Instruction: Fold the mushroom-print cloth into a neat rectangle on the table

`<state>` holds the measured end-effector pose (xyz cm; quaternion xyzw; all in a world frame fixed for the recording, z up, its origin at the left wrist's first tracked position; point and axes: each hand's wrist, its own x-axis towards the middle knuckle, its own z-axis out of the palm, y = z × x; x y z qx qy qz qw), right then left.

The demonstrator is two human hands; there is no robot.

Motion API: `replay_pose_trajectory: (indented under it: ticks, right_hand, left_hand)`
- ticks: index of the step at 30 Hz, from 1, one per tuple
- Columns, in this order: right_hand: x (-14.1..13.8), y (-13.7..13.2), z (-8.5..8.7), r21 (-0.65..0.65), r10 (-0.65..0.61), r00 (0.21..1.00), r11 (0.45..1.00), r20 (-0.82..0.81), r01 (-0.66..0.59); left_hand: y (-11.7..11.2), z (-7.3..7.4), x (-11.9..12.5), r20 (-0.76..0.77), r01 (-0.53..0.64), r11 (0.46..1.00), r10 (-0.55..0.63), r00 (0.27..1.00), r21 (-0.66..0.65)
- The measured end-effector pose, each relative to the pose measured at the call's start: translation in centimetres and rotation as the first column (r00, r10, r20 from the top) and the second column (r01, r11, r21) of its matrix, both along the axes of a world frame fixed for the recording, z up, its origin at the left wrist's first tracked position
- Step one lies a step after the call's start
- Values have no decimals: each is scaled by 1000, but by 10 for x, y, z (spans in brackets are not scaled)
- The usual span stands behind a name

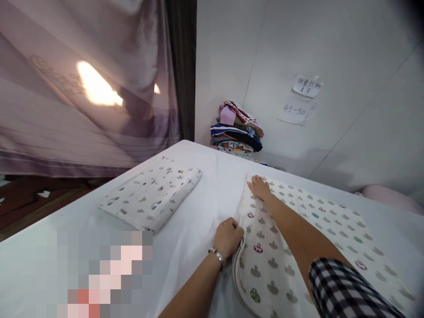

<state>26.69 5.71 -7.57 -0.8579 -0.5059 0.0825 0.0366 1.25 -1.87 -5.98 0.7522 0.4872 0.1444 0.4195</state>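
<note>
A white cloth printed with small grey, red and green shapes (318, 225) lies spread on the white-covered table (212, 185), folded in layers along its left side. My left hand (228, 237), with a watch on the wrist, is closed on the cloth's left edge near me. My right hand (259, 187) reaches across and lies flat, fingers stretched, on the cloth's far left corner. A checked sleeve covers my right upper arm.
A second folded white cloth with small prints (153, 197) lies to the left on the table. A stack of folded colourful fabrics (236, 130) sits against the wall in the far corner. Paper notes (300, 104) hang on the wall. A purple curtain (89, 88) hangs at the left.
</note>
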Motion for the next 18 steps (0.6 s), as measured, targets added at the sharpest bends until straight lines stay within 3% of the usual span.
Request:
replay_pose_trajectory:
  ticks: [6, 13, 18]
  right_hand:
    - [4, 16, 1, 47, 10, 1000, 999, -5, -9]
    - [5, 34, 22, 157, -143, 990, 977, 1, 141]
    - [3, 47, 34, 85, -212, 976, 973, -40, 215]
  left_hand:
    - [-2, 2, 1, 6, -26, 999, 27, 1000, -31]
    - [-2, 2, 1, 20, -32, 999, 33, 999, -34]
    - [-3, 4, 1, 0, -40, 998, 41, 999, -50]
